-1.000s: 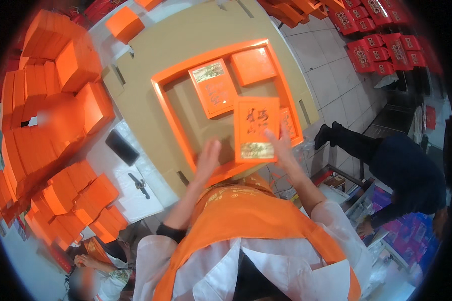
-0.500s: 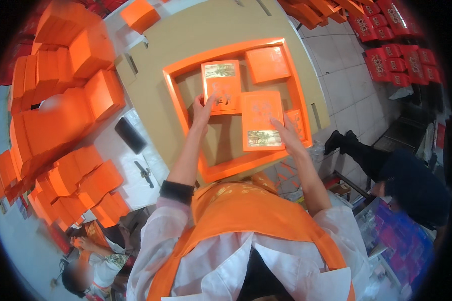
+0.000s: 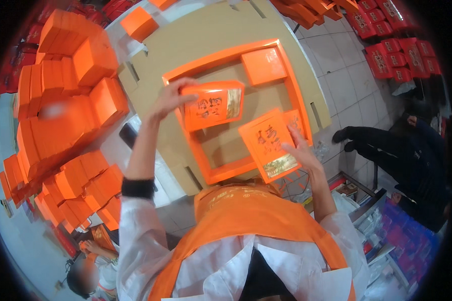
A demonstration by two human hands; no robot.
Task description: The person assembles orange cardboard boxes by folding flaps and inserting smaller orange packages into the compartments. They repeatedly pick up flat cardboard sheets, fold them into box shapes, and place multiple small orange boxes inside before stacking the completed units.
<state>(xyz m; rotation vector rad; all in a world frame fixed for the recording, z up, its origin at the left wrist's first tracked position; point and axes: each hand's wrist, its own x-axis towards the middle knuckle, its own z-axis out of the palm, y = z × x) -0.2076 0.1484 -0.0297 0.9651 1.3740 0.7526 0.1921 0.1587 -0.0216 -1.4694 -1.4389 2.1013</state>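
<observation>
Orange box point(image 3: 212, 106) is clamped in the left hand point(image 3: 173, 99), tilted over the tray point(image 3: 231, 171); a second box point(image 3: 266, 143) is gripped by the right hand point(image 3: 304, 152), just left of its palm. Looks kinda midway tbh: a third box point(image 3: 264, 66) is already seated beyond the right hand, and a fourth box point(image 3: 293, 119), partly hidden, is nestled nearer its fingertips. Both held ones aren't set down yet.

Red boxes point(image 3: 378, 61), pale floor tiles point(image 3: 334, 62), a dark-clothed person point(image 3: 412, 160)
</observation>
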